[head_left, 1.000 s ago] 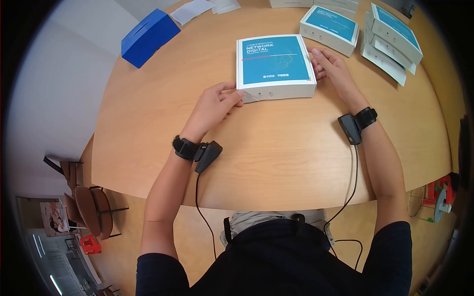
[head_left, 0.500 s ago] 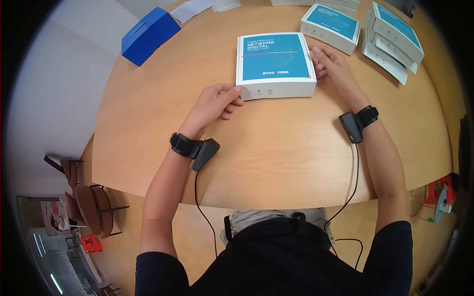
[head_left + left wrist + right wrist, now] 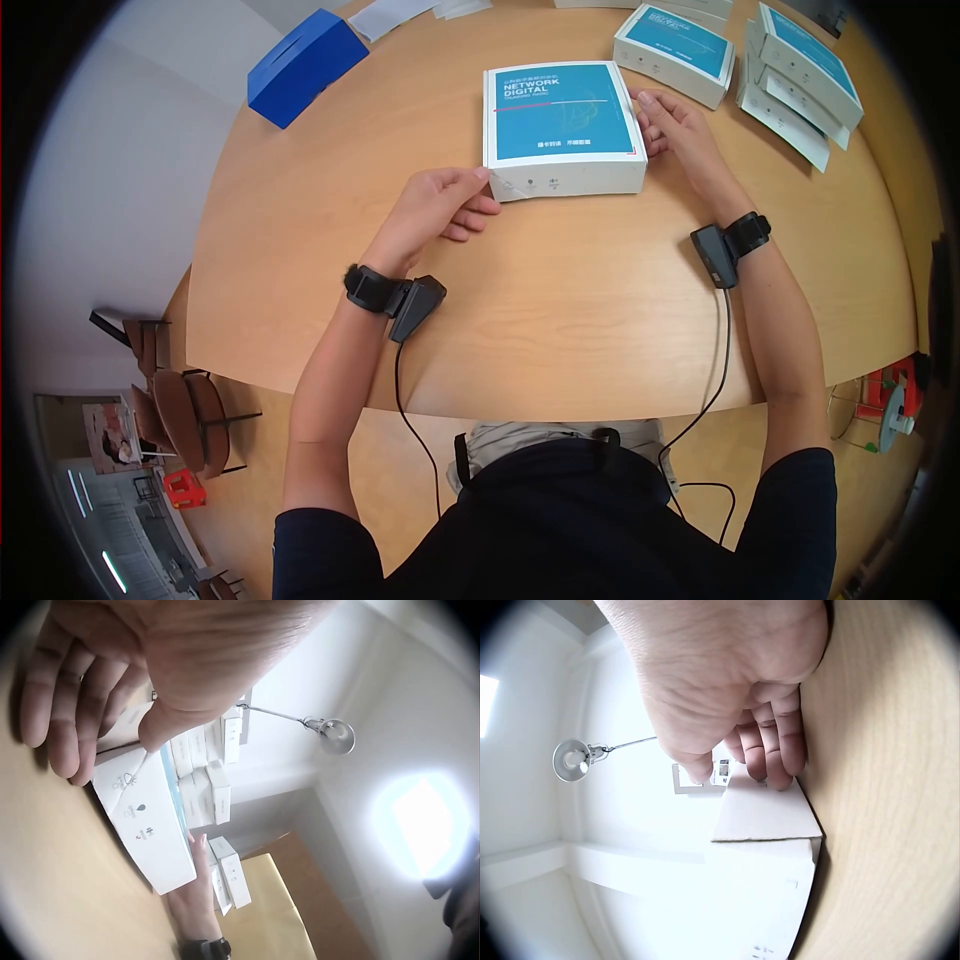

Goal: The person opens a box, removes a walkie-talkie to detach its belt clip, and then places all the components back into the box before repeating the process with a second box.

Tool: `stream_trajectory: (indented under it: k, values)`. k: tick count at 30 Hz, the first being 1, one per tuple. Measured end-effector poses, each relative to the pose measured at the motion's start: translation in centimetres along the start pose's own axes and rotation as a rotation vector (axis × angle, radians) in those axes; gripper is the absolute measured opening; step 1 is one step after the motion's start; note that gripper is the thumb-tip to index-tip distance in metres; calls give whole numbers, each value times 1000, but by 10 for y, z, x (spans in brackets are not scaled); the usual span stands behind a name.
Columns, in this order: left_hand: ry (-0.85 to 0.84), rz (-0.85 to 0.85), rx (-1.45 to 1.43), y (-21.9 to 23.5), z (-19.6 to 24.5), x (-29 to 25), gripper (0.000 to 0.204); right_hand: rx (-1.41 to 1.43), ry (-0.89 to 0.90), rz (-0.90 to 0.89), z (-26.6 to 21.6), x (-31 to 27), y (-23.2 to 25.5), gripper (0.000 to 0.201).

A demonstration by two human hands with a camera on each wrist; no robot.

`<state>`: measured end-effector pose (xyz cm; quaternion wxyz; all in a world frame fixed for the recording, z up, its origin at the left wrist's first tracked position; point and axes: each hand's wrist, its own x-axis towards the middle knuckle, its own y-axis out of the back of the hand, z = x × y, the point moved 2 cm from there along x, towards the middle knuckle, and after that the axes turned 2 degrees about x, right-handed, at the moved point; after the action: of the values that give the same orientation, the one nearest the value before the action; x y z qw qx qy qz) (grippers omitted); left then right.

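A white box with a blue printed lid lies flat on the wooden table. At its near left corner is the left hand; in the left wrist view the thumb of that hand touches the box's top edge, with the other fingers extended beside the corner, near the table. The right hand is at the box's right side. In the right wrist view, the fingers of the right hand lie relaxed against the white side wall, the thumb apart from them.
A blue box stands at the back left, with white papers beside it. Behind the right hand is another blue-topped box; several more boxes are stacked at the far right. Cables run from both wrist cameras.
The left thumb has shifted slightly at the box's corner, and its fingers look less tucked against the box. The box and right hand appear slightly farther right and up in the head view.
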<state>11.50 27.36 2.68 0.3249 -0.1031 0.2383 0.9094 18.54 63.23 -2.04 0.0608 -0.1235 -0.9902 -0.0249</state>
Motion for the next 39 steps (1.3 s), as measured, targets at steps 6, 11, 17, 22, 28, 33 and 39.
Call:
stream_trajectory:
  k: [6,11,17,22,28,33,39]
  values:
    - [-6,42,78,1,-1,4,50,-4,-6,7,-1,-1,-1,58]
    - [1,24,51,1,-3,6,50,7,1,1,-2,-1,-2,59]
    - [-15,59,-23,-4,1,3,50,9,-4,-12,-3,-1,-2,60]
    - [-81,103,-25,-5,4,-6,58,10,6,-8,-1,-2,-1,60]
    - [-149,97,-28,-5,11,-15,60,30,-6,21,-2,-3,-6,50]
    - [-269,19,-92,-7,22,-21,58,10,1,-19,1,0,0,57]
    - [-507,32,282,-16,33,-23,64,6,-4,-24,-5,-3,-2,53]
